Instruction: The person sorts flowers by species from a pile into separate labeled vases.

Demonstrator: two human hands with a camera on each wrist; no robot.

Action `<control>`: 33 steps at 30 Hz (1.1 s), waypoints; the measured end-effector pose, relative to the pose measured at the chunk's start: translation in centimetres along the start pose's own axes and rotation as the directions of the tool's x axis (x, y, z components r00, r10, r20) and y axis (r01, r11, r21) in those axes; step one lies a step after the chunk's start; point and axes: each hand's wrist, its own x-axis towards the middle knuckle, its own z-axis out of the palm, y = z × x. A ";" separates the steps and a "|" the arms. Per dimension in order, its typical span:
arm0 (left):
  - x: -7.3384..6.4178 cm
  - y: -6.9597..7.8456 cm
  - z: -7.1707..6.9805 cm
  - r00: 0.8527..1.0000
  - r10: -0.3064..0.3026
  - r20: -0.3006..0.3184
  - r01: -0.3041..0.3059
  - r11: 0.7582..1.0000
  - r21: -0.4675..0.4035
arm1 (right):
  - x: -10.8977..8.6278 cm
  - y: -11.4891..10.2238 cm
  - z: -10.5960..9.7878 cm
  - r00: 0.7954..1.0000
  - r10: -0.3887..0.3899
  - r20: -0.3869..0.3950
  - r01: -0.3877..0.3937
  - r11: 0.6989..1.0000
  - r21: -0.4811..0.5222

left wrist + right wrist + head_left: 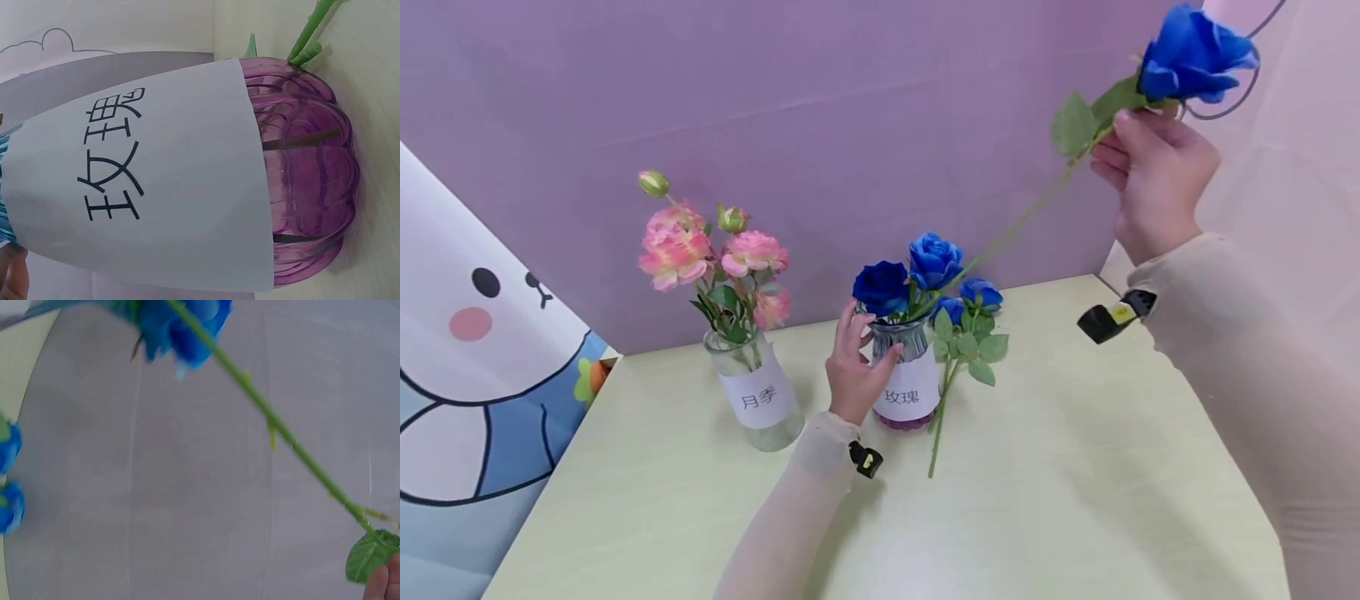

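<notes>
Fingers together, your right hand (1161,171) pinches a blue rose (1195,58) just beneath its bloom, at right, its stem (1022,218) slanting left to the vase mouth. Your left hand (856,367) grips the labeled vase (906,375); best steady it, bring the stem upright and feed gently past two seated roses (882,287).

Soft, matt, cloth-like petals crown a blue rose (1195,54) on a smooth, plastic-looking stem (287,434) in the right hand (1161,171). At the left hand (859,367), a glossy, ribbed, glass-like purple vase (312,169) wears a matt white paper label (181,175). Left of that hand, fabric-like pink flowers (676,247) rise from a smooth, clear glass vase (771,435). Beneath both hands, the table (1037,500) has a smooth, faint sheen; behind them, a purple backdrop (850,125) looks matt, lightly creased.
</notes>
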 end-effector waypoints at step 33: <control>-0.2 -0.3 -0.1 1.000 0.024 -0.002 -0.024 1.000 -0.006 | -4.2 6.7 5.1 0.994 0.043 0.100 -0.041 0.999 -0.023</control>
